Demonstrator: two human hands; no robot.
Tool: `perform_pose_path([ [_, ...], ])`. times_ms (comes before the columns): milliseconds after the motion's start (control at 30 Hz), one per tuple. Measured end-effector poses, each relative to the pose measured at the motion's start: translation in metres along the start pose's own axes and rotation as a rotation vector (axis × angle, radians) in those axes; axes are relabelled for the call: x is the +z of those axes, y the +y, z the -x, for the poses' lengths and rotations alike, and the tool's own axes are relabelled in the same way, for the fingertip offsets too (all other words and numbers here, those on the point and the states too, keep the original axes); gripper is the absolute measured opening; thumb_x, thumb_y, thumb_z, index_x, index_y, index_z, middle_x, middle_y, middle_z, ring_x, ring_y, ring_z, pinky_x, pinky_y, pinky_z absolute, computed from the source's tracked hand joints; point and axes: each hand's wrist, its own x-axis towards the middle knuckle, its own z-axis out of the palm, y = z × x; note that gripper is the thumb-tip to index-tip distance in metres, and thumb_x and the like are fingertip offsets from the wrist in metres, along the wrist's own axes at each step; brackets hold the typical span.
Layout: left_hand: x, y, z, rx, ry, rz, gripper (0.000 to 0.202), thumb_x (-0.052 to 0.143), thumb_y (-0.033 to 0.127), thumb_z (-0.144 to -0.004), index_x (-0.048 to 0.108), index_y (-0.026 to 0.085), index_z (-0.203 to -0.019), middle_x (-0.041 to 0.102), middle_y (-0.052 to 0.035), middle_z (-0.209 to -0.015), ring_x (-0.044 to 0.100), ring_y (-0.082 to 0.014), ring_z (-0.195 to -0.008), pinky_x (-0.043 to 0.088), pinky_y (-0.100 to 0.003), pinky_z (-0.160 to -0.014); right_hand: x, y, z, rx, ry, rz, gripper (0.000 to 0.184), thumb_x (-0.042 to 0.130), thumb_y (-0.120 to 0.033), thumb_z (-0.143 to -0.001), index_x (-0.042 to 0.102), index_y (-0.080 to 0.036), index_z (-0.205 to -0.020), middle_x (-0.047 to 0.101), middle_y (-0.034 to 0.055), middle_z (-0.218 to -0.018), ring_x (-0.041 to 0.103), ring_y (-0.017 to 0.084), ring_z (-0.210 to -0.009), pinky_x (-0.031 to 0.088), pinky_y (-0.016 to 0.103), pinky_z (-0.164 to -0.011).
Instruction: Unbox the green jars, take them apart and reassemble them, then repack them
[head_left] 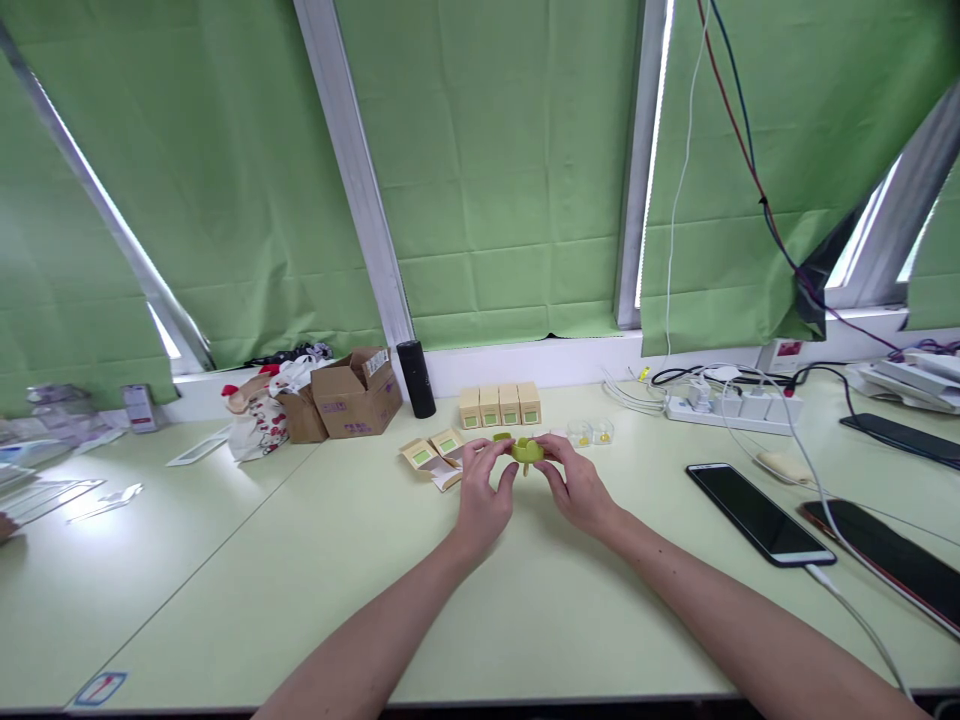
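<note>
Both hands meet over the middle of the pale green table (pixel 315 560). My left hand (pixel 484 495) and my right hand (pixel 574 485) pinch a small yellow-green plastic piece (pixel 526 451) between their fingertips, just above the tabletop. A row of several small cream boxes with green labels (pixel 499 405) stands right behind it. Two flattened cream boxes (pixel 433 457) lie to the left of my left hand. Two small clear cups with yellow bits (pixel 591 433) sit to the right of the piece.
Open brown cardboard boxes (pixel 356 392) and a black cylinder (pixel 416 378) stand at the back left. A power strip (pixel 731 408) with cables lies at the back right. A phone on a charging cable (pixel 757 512) and another dark phone (pixel 889 565) lie right.
</note>
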Motion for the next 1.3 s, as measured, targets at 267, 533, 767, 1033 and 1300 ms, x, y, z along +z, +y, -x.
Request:
perform_pose_path([
  [267, 0.001, -0.002, 0.000, -0.092, 0.001, 0.021, 0.019, 0.062, 0.031, -0.099, 0.072, 0.024, -0.113, 0.069, -0.0094, -0.107, 0.058, -0.0266, -0.114, 0.051, -0.043, -0.098, -0.002, -0.002, 0.001, 0.130, -0.020, -0.056, 0.027, 0.044, -0.032, -0.108, 0.044, -0.026, -0.135, 0.079, 0.0100, -0.111, 0.079, 0.025, -0.096, 0.063, 0.040, -0.083],
  [533, 0.003, -0.008, -0.002, -0.209, 0.020, 0.083, 0.025, 0.064, 0.041, -0.097, 0.076, 0.021, -0.106, 0.063, -0.0096, -0.109, 0.063, -0.0233, -0.105, 0.053, -0.038, -0.092, -0.005, -0.007, 0.001, 0.053, -0.052, 0.039, 0.043, 0.059, -0.027, -0.098, 0.046, -0.026, -0.138, 0.075, 0.0078, -0.109, 0.073, 0.024, -0.093, 0.062, 0.042, -0.085],
  [767, 0.004, -0.009, -0.001, -0.222, -0.016, 0.088, 0.029, 0.061, 0.046, -0.098, 0.076, 0.021, -0.098, 0.064, -0.0095, -0.105, 0.063, -0.0240, -0.103, 0.053, -0.038, -0.087, -0.002, -0.002, 0.001, 0.114, -0.011, 0.113, 0.037, 0.064, -0.026, -0.094, 0.052, -0.027, -0.129, 0.069, 0.0045, -0.099, 0.068, 0.021, -0.082, 0.063, 0.040, -0.075],
  [1033, -0.006, 0.002, -0.001, -0.055, -0.069, 0.024, 0.038, 0.069, 0.023, -0.091, 0.061, 0.027, -0.127, 0.067, -0.0097, -0.122, 0.048, -0.0293, -0.130, 0.045, -0.050, -0.108, -0.006, -0.007, -0.002, 0.093, -0.007, 0.056, 0.038, 0.064, -0.027, -0.092, 0.053, -0.028, -0.128, 0.059, 0.0087, -0.119, 0.065, 0.024, -0.100, 0.064, 0.038, -0.072],
  [1300, -0.005, -0.001, -0.002, 0.091, -0.137, -0.076, 0.050, 0.067, 0.013, -0.089, 0.056, 0.027, -0.136, 0.065, -0.0094, -0.132, 0.043, -0.0311, -0.131, 0.043, -0.052, -0.110, -0.006, -0.005, 0.000, 0.088, -0.077, 0.054, 0.039, 0.063, -0.024, -0.090, 0.053, -0.028, -0.127, 0.066, 0.0081, -0.120, 0.065, 0.025, -0.104, 0.065, 0.040, -0.076],
])
